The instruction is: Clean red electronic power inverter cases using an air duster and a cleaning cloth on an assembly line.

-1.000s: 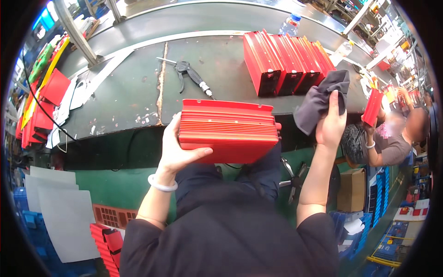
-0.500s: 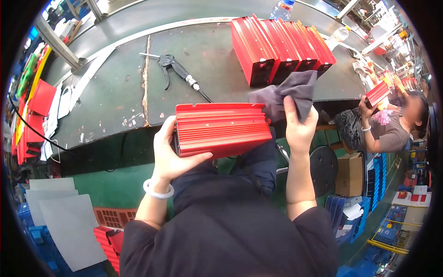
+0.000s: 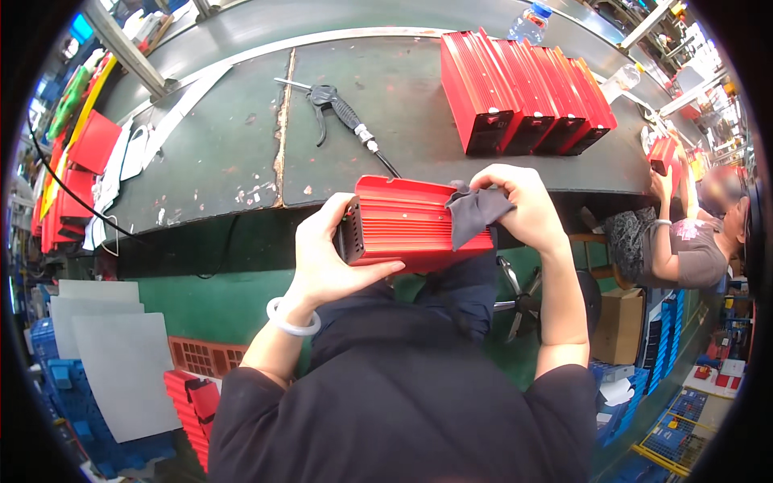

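Note:
A red ribbed metal case (image 3: pixel 403 229) with a black perforated end plate is held over my lap, in front of the bench edge. My left hand (image 3: pixel 326 258) grips its left end, thumb along the lower front side and fingers behind the black end. Pinched in my right hand (image 3: pixel 523 205) is a dark grey cloth (image 3: pixel 477 213), which lies against the case's upper right part and hangs over its ribs. The fingertips of the right hand are partly hidden by the cloth.
Several similar red cases (image 3: pixel 523 97) stand in a row at the bench's far right. A black air blow gun (image 3: pixel 342 113) with its hose lies mid-bench. Behind the cases is a plastic bottle (image 3: pixel 530 24). A co-worker (image 3: pixel 684 241) sits at the right, holding another red case.
The cloth has come down from above the case's right end onto its ribbed face. The case has turned, so its black left end now shows. The view has shifted slightly.

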{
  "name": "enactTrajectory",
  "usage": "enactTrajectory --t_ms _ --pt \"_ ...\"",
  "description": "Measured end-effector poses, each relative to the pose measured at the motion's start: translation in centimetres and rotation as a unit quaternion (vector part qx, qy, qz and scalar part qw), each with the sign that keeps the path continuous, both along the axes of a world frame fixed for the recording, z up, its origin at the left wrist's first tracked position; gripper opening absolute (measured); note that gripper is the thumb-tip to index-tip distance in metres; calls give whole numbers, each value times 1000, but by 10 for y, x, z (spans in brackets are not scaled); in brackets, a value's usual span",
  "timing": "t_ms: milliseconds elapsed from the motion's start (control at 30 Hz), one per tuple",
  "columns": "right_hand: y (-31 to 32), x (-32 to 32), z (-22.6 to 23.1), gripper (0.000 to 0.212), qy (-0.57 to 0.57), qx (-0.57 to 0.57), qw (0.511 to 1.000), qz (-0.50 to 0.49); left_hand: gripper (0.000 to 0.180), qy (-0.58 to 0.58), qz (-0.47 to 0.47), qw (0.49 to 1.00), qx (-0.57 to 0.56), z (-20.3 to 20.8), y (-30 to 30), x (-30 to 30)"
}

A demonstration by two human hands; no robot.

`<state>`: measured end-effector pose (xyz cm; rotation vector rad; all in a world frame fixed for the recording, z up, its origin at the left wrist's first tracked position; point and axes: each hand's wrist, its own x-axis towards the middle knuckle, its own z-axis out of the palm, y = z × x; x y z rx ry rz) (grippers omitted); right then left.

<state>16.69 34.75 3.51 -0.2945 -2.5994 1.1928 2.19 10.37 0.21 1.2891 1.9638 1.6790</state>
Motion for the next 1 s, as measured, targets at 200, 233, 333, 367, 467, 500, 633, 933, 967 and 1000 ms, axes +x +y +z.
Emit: enactTrajectory --t_ms 200,233,333,367,467,500,633,933,967,1000 --pt "10 9 -21 22 21 128 991 25 62 6 28 1000 -13 -6 -8 -1" --pt "10 12 -26 24 26 103 994 14 62 -4 24 999 -33 -2 -9 -1" --pt "10 20 -22 26 -25 24 999 -11 63 -49 4 997 -55 -4 -4 -3" --pt "10 21 -19 27 -81 -27 996 -22 64 -55 -7 997 -56 -5 -5 -2" --pt "17 28 -23 18 -75 -244 967 -8 64 -113 -26 992 -54 -8 -7 0" --pt "17 27 -22 12 -11 -225 974 2 64 -134 -38 989 -57 -4 -7 -1" --pt "32 34 -28 8 72 -351 934 -12 68 -202 -54 977 -44 -7 -9 -2" --pt "26 61 -62 30 -37 -368 916 -156 69 -249 -68 965 -34 -2 -9 -1" --pt "14 56 -55 35 44 -346 920 -177 68 -245 -65 967 -35 -3 -9 -1" --pt "16 57 -58 37 55 -358 914 -181 68 -240 -63 968 -37 -4 -9 0"
